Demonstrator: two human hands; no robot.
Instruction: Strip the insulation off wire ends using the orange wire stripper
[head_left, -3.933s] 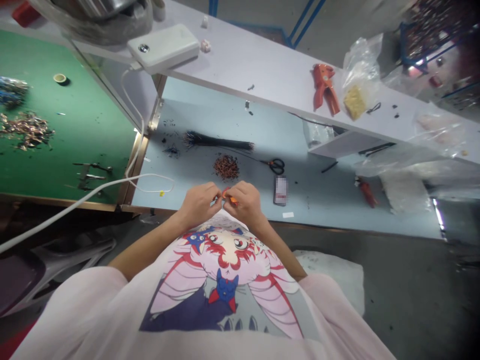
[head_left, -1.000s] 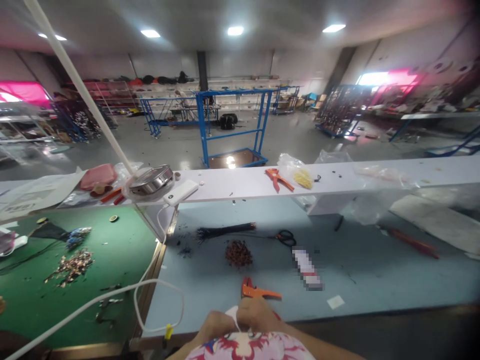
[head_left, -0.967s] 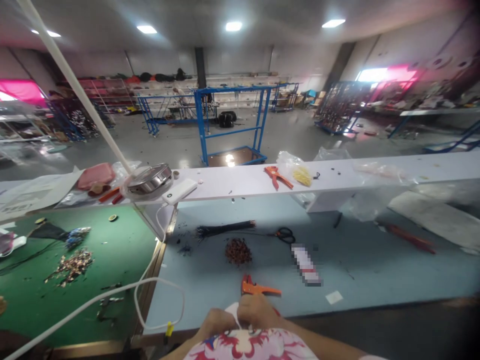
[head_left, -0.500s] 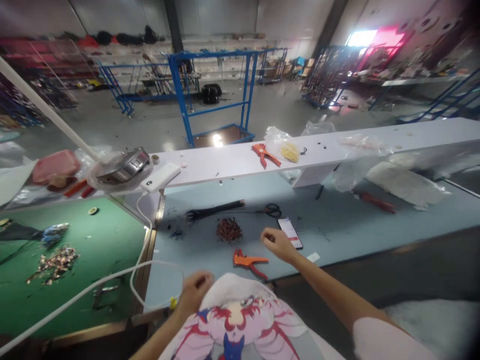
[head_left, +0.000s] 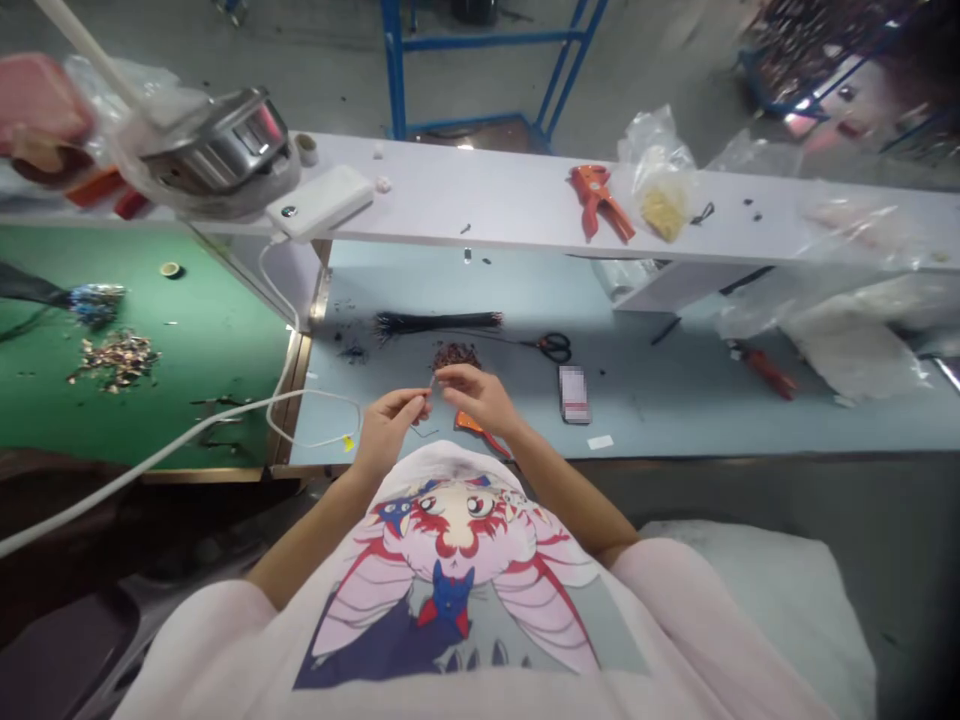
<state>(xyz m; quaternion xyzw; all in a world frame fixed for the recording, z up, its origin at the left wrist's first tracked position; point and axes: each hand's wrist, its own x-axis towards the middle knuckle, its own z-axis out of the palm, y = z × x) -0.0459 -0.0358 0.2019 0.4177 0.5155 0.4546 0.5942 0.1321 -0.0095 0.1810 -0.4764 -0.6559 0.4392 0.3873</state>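
Observation:
My left hand (head_left: 397, 425) is closed in a pinch, with a thin dark wire (head_left: 426, 433) showing below its fingers. Close against it, my right hand (head_left: 481, 398) has its fingers bent and drawn together at a small pale tip (head_left: 433, 382); what it grips is too small to make out. Just behind the hands lies a pile of small reddish-brown pieces (head_left: 454, 354), partly covered by my right hand. Orange wire strippers (head_left: 472, 424) rest under my right wrist, partly hidden. A bundle of black wires (head_left: 442, 321) lies farther back on the blue-grey mat (head_left: 525, 285).
Black-handled scissors (head_left: 553, 347) and a phone (head_left: 574, 395) lie to the right. A white shelf (head_left: 517, 195) crosses behind, bearing red-orange pliers (head_left: 598, 203), a bag of yellow pieces (head_left: 664, 212) and a white power bank (head_left: 322, 202). A white cable (head_left: 187, 455) loops at left.
My hands have come together in front of my chest, the right moving left from beside the phone, the left moving up. A thin wire now shows at my left hand. The view has tilted down.

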